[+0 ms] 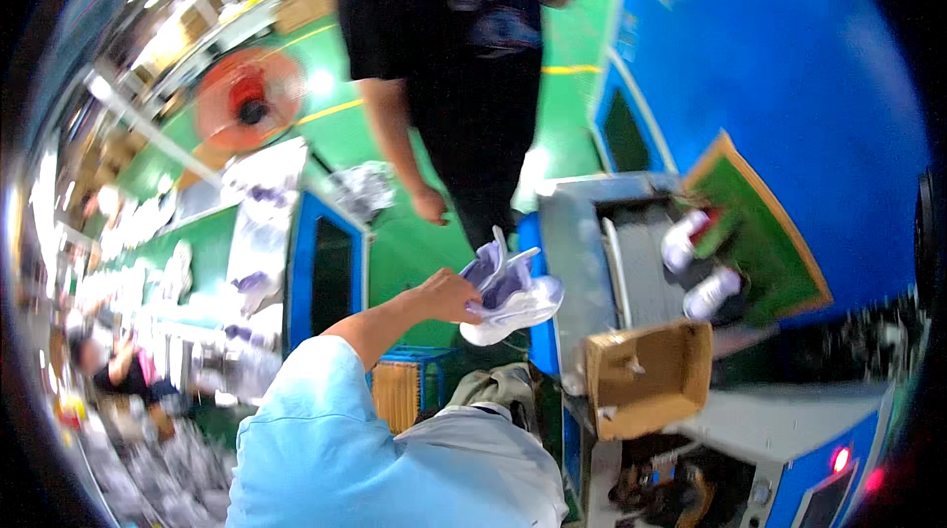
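Note:
My left hand point(446, 297) reaches forward from a light blue sleeve, its fingers closed round the heel end of a pair of white and lavender sneakers point(518, 303). The two shoes are held together with their toes toward the right and their tongues standing up. They hang in the air just left of a metal machine bed point(575, 267). My right hand does not show anywhere in the view.
A person in black point(444, 45) stands close ahead. On the right, white shoes point(712, 293) lie by a green board point(774, 242) under a large blue machine point(779, 65). A cardboard box point(646, 420) sits nearer. Leftward are a fan point(252, 104) and a blue-framed bench point(326, 262).

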The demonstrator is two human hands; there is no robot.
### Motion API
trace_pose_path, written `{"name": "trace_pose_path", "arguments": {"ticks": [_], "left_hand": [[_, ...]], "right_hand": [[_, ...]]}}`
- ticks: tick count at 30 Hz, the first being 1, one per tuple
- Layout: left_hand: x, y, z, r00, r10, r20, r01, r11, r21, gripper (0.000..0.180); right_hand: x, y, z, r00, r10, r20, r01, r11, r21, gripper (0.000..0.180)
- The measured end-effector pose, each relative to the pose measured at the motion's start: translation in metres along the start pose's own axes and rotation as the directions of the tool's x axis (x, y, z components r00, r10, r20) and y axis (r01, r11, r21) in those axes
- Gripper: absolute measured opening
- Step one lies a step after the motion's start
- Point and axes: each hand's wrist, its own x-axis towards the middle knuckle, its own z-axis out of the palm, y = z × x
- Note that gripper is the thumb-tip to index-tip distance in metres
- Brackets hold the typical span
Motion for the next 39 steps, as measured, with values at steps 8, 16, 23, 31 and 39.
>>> {"name": "trace_pose_path", "arguments": {"ticks": [8, 16, 23, 31, 39], "left_hand": [[-0.311, -0.146, 0.016, 0.7, -0.666, -0.257, 0.703, 0.707, 0.083, 0.051], [-0.427, -0.183, -0.044, -0.555, -0.457, -0.694, 0.763, 0.051, -0.644, 0.027], [-0.113, -0.059, 0.052, 0.699, -0.642, -0.316, 0.425, 0.728, -0.538, 0.02], [0.259, 0.193, 0.053, 0.996, 0.04, -0.076, -0.08, 0.739, -0.668, 0.057], [0.474, 0.323, 0.105, 0.973, 0.134, -0.185, -0.224, 0.732, -0.644, 0.1]], "right_hand": [[0.035, -0.042, 0.09, 0.897, 0.098, 0.43, -0.201, 0.959, 0.2, 0.03], [-0.013, -0.074, 0.161, 0.82, 0.036, 0.572, 0.062, 0.987, -0.151, 0.028], [0.019, -0.166, 0.167, -0.039, -0.998, -0.053, 0.751, 0.006, -0.66, 0.035], [0.122, -0.139, 0.177, 0.159, -0.983, 0.096, 0.388, -0.027, -0.921, 0.049], [0.118, -0.122, 0.164, 0.152, -0.984, 0.091, 0.306, -0.041, -0.951, 0.058]]}}
